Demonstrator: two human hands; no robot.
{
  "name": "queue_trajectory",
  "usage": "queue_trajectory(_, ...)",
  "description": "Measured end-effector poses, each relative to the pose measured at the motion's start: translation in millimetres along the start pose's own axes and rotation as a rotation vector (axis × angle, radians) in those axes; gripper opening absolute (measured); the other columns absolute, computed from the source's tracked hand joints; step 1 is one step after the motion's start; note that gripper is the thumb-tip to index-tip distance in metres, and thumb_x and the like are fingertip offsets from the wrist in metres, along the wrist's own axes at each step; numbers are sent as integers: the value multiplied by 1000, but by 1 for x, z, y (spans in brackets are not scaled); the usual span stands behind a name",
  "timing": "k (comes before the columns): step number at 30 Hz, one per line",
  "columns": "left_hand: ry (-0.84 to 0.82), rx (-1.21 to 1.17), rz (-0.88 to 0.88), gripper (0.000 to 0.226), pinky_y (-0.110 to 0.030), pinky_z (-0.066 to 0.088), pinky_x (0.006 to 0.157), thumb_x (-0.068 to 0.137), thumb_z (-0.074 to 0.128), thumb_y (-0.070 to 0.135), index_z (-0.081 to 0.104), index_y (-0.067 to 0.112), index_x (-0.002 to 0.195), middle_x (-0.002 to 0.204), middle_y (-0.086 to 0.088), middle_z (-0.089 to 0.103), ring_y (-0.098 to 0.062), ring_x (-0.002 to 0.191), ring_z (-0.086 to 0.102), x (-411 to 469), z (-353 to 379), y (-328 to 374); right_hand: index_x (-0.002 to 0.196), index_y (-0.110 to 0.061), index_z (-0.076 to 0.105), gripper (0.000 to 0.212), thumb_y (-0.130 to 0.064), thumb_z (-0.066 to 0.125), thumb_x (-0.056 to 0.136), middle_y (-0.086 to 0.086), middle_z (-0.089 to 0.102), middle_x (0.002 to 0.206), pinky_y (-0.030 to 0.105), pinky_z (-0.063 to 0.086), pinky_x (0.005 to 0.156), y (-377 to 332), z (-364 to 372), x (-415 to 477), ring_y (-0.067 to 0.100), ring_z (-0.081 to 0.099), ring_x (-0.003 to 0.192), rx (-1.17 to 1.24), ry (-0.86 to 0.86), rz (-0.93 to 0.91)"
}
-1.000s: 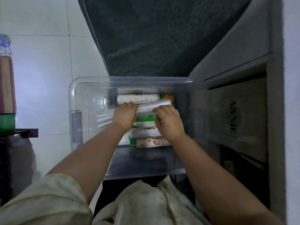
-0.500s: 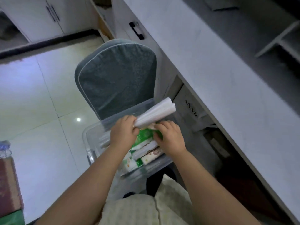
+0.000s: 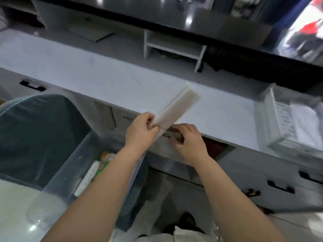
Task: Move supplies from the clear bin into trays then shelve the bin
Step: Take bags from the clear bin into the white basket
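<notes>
Over the counter [image 3: 104,81], left fingers [image 3: 150,117] pinch a long white pack [image 3: 176,109]; right fingers [image 3: 188,128] grip a brown item [image 3: 173,135].

The left hand [image 3: 141,131] and right hand [image 3: 190,142] are bare, forearms [image 3: 104,189] too; a pale cream garment [image 3: 181,236] shows blurred at the near edge.

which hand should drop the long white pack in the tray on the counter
Left, probably: the left hand grips the long white pack near its low end. The right hand is nearer the tray, but what it holds is too blurred to tell.
</notes>
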State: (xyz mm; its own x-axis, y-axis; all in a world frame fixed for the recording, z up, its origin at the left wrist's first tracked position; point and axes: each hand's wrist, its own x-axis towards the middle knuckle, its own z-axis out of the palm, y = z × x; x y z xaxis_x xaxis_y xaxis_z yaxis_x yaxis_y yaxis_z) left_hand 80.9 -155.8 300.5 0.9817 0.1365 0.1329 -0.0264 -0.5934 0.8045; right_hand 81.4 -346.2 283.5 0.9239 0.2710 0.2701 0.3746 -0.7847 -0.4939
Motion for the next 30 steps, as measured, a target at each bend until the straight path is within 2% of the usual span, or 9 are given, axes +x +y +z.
queue_trajectory(3, -127, -178, 43, 12, -25, 41, 56, 75, 68, 34, 56, 34, 79, 80, 15, 61, -2, 68, 57, 20, 35, 58, 120, -31, 54, 37, -35, 64, 85, -8, 59, 114, 25, 41, 88, 37, -49, -10, 12, 50, 103, 119, 57, 200)
queue_trajectory(6, -280, -405, -9, 15, -27, 51, 59, 71, 76, 32, 62, 29, 77, 80, 12, 68, -9, 70, 65, 34, 73, 116, 108, -41, 55, 24, -41, 62, 85, -12, 63, 99, 25, 48, 75, 69, -99, -16, 7, 59, 86, 455, 161, 389)
queue_trajectory(9, -467, -635, -91, 21, -35, 55, 65, 69, 81, 25, 65, 21, 81, 91, -1, 72, -23, 83, 71, 45, 132, 177, 105, -35, 61, 24, -35, 66, 81, 1, 69, 98, 36, 56, 77, 120, -155, -27, 16, 65, 88, 768, 320, 502)
queue_trajectory(14, -679, -846, -232, 40, -34, 58, 65, 78, 76, 17, 61, 6, 113, 108, -9, 71, -26, 93, 70, 58, 236, 262, 118, -24, 58, 42, -34, 71, 79, 3, 68, 111, 32, 55, 74, 220, -242, -43, 21, 68, 98, 1052, 382, 584)
queue_trajectory(18, -755, -858, -296, 40, -33, 56, 62, 78, 75, 16, 60, 9, 115, 105, -6, 72, -22, 88, 71, 72, 312, 310, 117, -15, 59, 39, -27, 71, 81, 9, 70, 109, 35, 56, 71, 290, -292, -38, 24, 70, 93, 1102, 301, 657)
queue_trajectory(23, -790, -734, -350, 44, -30, 55, 59, 75, 78, 17, 60, 9, 114, 99, -4, 74, -18, 82, 72, 103, 379, 342, 110, -10, 60, 28, -14, 69, 83, 10, 71, 98, 37, 57, 65, 355, -321, -16, 22, 70, 77, 1082, 313, 814)
queue_trajectory(25, -822, -658, -353, 43, -32, 56, 61, 74, 80, 18, 62, 12, 113, 102, -5, 74, -18, 84, 72, 119, 398, 348, 109, -11, 60, 28, -12, 69, 83, 10, 71, 95, 38, 56, 63, 377, -323, -7, 22, 69, 74, 1104, 316, 862)
queue_trajectory(28, -866, -539, -330, 42, -37, 59, 72, 72, 82, 20, 64, 12, 110, 101, -4, 74, -19, 89, 72, 146, 419, 348, 113, -10, 58, 34, -11, 70, 81, 14, 70, 102, 46, 55, 72, 408, -315, 3, 29, 69, 82, 1156, 331, 918)
queue_trajectory(30, -892, -485, -316, 35, -37, 60, 72, 76, 80, 22, 67, 11, 106, 100, -5, 74, -18, 88, 72, 165, 427, 344, 113, -9, 58, 34, -11, 69, 81, 14, 70, 101, 43, 54, 69, 425, -305, 11, 28, 68, 80, 1215, 360, 956)
